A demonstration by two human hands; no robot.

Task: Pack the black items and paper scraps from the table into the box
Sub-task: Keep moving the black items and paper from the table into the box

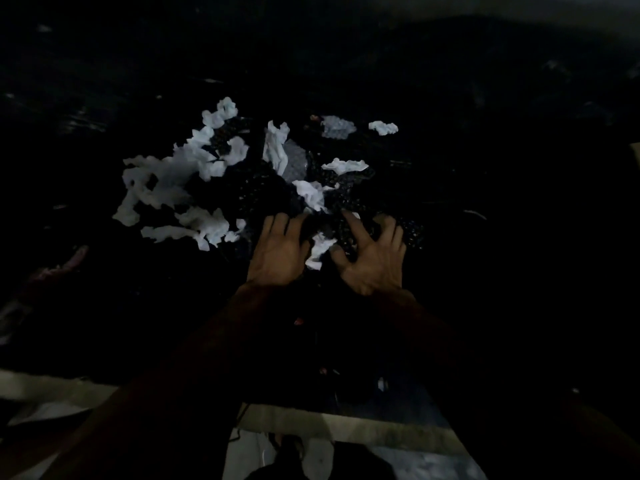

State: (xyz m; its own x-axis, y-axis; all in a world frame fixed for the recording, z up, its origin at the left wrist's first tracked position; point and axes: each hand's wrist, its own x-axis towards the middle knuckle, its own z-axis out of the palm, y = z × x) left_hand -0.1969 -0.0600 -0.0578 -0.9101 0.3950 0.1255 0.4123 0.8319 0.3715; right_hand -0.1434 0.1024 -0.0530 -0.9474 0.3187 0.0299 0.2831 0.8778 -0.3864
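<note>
The scene is very dark. White crumpled paper scraps (166, 181) lie scattered over a dark table, mixed with a heap of black bumpy items (263, 192) at the centre. My left hand (277, 254) and my right hand (372, 258) rest palm down, side by side, on the near edge of the heap. The fingers of both hands curl into the black items, and a white scrap (318, 247) sits between the hands. Whether either hand has a firm hold is unclear. No box can be made out in the dark.
More white scraps (382, 128) and a greyish bubbled piece (337, 126) lie at the far side of the heap. The table's pale front edge (311, 420) runs below my forearms, with floor beneath. A pinkish object (65, 265) shows faintly at the left.
</note>
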